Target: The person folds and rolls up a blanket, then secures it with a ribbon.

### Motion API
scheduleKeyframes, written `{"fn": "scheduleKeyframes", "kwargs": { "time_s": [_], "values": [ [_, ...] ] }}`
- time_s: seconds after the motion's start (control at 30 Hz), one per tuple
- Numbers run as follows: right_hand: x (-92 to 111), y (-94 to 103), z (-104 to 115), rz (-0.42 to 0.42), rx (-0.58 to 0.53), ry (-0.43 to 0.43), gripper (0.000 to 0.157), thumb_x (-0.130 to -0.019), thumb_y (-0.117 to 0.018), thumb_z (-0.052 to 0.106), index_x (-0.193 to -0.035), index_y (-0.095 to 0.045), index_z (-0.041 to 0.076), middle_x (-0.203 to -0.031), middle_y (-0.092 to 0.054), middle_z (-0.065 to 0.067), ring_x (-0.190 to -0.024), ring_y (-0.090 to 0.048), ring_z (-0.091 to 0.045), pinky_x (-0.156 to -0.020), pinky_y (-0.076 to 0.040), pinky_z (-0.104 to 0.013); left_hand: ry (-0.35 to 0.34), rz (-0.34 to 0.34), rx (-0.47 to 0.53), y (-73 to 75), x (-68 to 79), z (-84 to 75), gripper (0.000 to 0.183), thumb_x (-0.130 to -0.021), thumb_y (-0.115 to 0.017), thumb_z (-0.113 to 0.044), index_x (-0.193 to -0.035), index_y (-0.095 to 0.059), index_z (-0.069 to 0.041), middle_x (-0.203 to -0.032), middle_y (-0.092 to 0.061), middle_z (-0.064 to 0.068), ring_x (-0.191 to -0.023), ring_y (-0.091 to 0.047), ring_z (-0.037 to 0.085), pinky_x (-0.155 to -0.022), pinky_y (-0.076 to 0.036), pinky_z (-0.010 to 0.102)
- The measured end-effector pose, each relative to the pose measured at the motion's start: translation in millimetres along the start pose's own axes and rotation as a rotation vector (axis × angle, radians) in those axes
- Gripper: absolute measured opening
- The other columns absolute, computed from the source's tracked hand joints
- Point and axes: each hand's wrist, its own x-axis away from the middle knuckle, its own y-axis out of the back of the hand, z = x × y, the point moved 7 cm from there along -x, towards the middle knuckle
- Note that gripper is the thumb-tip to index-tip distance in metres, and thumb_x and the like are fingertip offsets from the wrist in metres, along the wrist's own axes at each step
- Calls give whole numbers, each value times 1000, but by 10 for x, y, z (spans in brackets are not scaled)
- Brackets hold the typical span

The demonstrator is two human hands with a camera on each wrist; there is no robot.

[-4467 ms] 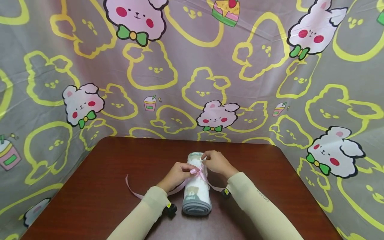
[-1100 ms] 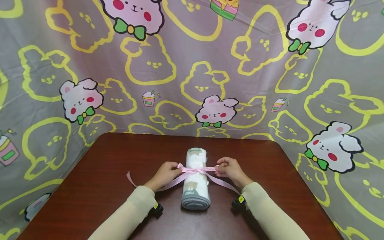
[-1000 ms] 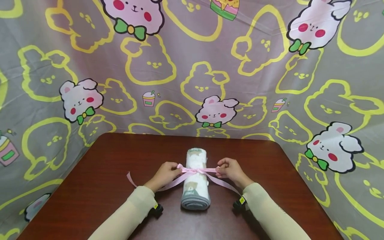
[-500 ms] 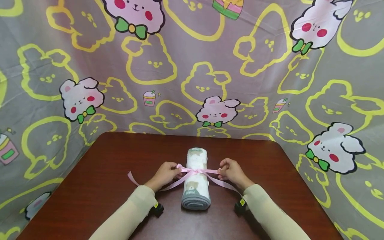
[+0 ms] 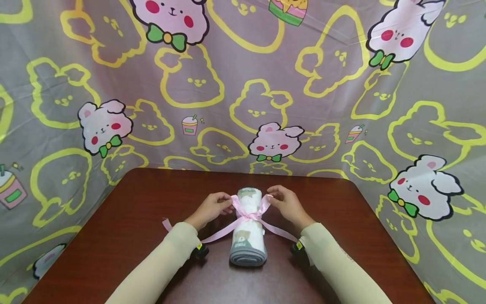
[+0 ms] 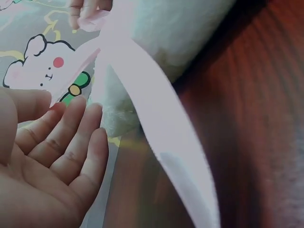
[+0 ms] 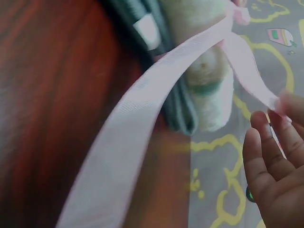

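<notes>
A rolled white towel [image 5: 248, 234] with grey edging and a bear print lies lengthwise on the table, a pink ribbon [image 5: 249, 217] tied around its middle in a bow. My left hand [image 5: 212, 207] pinches the left bow loop between thumb and fingertips, up beside the roll. On the other side, my right hand [image 5: 289, 204] pinches the right loop. Both loops stand raised in a V from the knot. In the left wrist view, a ribbon tail [image 6: 166, 114] runs down past the towel; the right wrist view shows the other tail [image 7: 123, 123] slanting to the lower left.
The dark red-brown wooden table [image 5: 152, 198] carries the towel roll. A grey curtain [image 5: 212, 93] printed with rabbits and yellow outlines surrounds its back and sides. The left ribbon tail's end [image 5: 167, 224] lies beyond the left sleeve [image 5: 159, 261].
Earlier, both hands pulled the loops out sideways; now they have lifted the loops up and inward, toward the towel's far end. Before that, the hands were close together at the knot.
</notes>
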Motion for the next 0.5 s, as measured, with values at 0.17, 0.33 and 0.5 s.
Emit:
{"fn": "scheduleKeyframes", "kwargs": {
  "time_s": [0.17,0.33,0.5],
  "values": [
    [-151,-30,44,-13,-88,16,19,-90,-70,8,-108,-66,9,-96,-68,-12,-89,-64,-31,-76,-52,-45,27,27,28,-8,-119,0,17,-94,-65,-8,-105,-63,5,-91,-68,18,-83,-68,36,-80,-52,52],
    [-228,-80,-1,10,-139,-23,18,-90,-69,8,-108,-66,5,-96,-67,-11,-91,-63,-40,-80,-50,-56,55,10,-62,63,-194,18,11,-94,-64,-8,-97,-65,2,-84,-69,13,-80,-68,33,-75,-55,46],
    [-166,-47,-139,109,-111,-46,23,-88,-68,-1,-111,-66,0,-105,-66,-17,-97,-62,-33,-82,-52,-49,35,-29,-318,214,-136,36,7,-90,-64,-4,-97,-66,-1,-81,-68,6,-73,-66,20,-64,-53,35]
  ]
}}
